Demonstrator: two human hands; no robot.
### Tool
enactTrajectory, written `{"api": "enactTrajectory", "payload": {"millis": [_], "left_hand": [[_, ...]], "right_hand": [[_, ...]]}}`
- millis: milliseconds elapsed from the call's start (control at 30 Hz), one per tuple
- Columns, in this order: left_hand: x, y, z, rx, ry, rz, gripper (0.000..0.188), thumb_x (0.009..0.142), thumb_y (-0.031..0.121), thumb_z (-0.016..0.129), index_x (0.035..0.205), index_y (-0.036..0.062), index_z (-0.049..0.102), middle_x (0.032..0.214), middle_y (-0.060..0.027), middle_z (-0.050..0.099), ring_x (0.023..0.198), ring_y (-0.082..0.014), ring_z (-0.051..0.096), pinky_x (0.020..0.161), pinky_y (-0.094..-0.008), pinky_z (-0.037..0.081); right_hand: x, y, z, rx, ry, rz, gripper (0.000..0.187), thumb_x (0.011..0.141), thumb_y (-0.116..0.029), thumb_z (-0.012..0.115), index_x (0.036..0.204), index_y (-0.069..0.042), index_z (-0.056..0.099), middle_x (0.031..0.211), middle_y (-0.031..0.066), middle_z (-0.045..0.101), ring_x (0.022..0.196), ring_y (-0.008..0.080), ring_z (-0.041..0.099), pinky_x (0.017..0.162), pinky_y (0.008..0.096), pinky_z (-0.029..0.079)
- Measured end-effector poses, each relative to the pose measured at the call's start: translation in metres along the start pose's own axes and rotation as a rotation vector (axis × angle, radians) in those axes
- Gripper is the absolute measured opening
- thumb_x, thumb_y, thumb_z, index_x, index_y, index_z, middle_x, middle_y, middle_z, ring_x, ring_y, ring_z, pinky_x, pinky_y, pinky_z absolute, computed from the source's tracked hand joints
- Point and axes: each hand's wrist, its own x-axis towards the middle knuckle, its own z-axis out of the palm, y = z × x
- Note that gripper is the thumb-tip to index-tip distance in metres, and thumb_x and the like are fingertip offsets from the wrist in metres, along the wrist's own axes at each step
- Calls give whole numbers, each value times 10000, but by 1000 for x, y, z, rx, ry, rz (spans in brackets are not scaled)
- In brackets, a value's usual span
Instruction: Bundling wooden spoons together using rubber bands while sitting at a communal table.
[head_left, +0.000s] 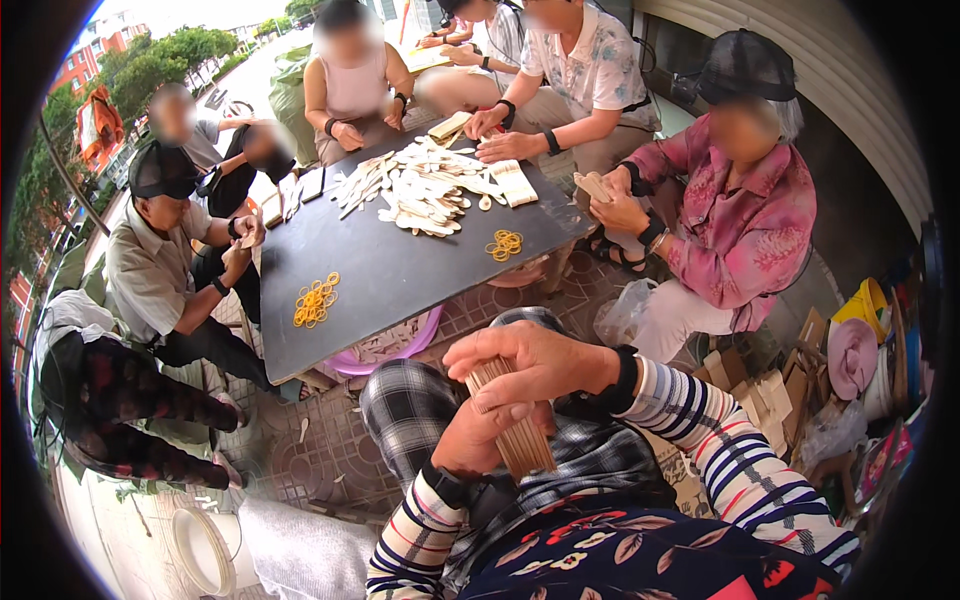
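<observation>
Over my lap, a thick stack of thin wooden spoons point(524, 446) is held between my two hands. My left hand point(474, 436) is closed round the middle of the stack from the left side. Across its upper end lies my right hand point(535, 362), fingers bent over the stack and thumb against it. The edges of the spoons line up closely. On the dark table point(400, 290) ahead lies a loose heap of wooden spoons point(425, 185). Two small piles of yellow rubber bands, a left pile point(317, 300) and a right pile point(504, 245), sit nearer me.
Several people sit round the table handling wooden pieces; one in a pink shirt point(740, 200) is at the right. A purple basin point(425, 340) with wooden pieces stands under the table. Cardboard point(770, 405) and a yellow bucket point(862, 308) lie right; a white bucket point(205, 550) stands lower left.
</observation>
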Motion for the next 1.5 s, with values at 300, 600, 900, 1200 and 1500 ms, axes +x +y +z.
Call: {"api": "enactTrajectory", "payload": {"millis": [300,600,900,1200,1500], "left_hand": [[-5,118,-28,101,334,344,352,809,241,631,1080,39,535,841,-57,545,819,-222,554,797,-411,474],[46,221,-54,111,319,598,320,845,235,596,1084,30,541,891,-80,558,840,-232,543,843,-412,428],[121,202,-154,-206,460,532,240,854,169,570,1039,30,507,908,-86,558,862,-244,550,876,-423,442],[141,175,-246,-344,658,464,245,833,162,583,1033,41,512,889,-91,565,851,-262,554,866,-434,451],[148,182,-243,-245,673,413,265,829,164,593,1045,33,514,889,-93,569,843,-258,559,847,-426,459]], "right_hand": [[26,-30,-137,-61,411,164,264,854,-121,660,1060,39,619,945,51,654,895,92,600,795,223,484],[156,-16,-262,-85,418,69,218,883,-159,616,1016,13,626,902,76,669,841,153,652,788,254,525],[160,184,-216,60,736,394,157,810,-97,625,920,12,644,802,48,652,710,105,609,648,213,478],[193,248,-169,-882,674,385,534,688,-192,670,1167,7,544,1244,261,473,1198,397,416,1001,426,357],[207,274,-157,-961,422,518,621,725,-128,648,1304,-33,446,1391,305,302,1317,444,278,1058,465,299]]}}
